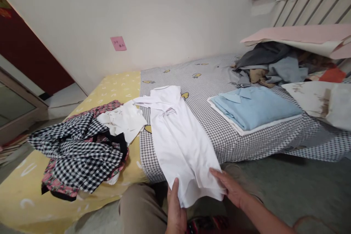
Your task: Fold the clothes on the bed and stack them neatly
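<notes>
A white garment (pixel 181 135) lies lengthwise over the bed, its near end hanging past the edge toward me. At the lower left corner of that end, my left hand (pixel 176 204) grips the cloth with the thumb on top. My right hand (pixel 229 184) holds the opposite corner, fingers partly hidden beneath the fabric. Between the two hands the hem sags a little. A narrow part of the garment, like a sleeve or tie, reaches out to the left near its far end.
Left on the yellow sheet (pixel 115 82) lie a black-and-white checked garment (pixel 82 150) and a crumpled white cloth (pixel 123 117). Right are a folded light blue shirt (pixel 257 108) and heaped dark clothes (pixel 265 56) under a pink board (pixel 298 34). A wall stands behind the bed.
</notes>
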`<state>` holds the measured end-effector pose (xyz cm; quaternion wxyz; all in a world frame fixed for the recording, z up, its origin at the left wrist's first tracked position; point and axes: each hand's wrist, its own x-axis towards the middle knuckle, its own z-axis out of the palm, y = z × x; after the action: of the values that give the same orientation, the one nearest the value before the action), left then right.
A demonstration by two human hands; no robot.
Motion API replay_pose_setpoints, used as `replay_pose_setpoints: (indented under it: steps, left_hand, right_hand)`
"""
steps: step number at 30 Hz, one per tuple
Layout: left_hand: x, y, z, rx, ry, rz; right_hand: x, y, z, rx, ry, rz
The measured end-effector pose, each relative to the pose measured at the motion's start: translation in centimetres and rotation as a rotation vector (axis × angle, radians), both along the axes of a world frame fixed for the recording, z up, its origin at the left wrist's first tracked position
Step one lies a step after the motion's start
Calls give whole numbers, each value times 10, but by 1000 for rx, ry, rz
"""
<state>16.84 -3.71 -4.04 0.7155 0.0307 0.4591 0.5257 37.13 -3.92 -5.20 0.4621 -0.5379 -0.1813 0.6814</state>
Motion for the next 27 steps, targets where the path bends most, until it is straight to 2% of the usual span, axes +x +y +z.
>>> replay_pose_setpoints:
  steps: [3, 6, 12, 19, 24, 27]
  left_hand:
    - [1, -1, 3, -20, 40, -18]
    - [0, -1, 5, -30, 97, 22]
    - [-2, -1, 5, -50, 154, 64]
    - [-2, -4, 1, -45, 171, 37]
    - [-9, -5, -8, -94, 243, 12]
    - [-16, -1, -21, -104, 278, -23]
  right_hand:
    - [0, -3, 1, 13, 21, 13]
    - [0, -5, 0, 29, 43, 5]
    - [-2, -4, 1, -10, -25, -45]
    - [1, -9, 5, 0, -10, -17]
    - [6, -13, 2, 57, -173, 45]
    - [8, -17, -10, 63, -354, 150]
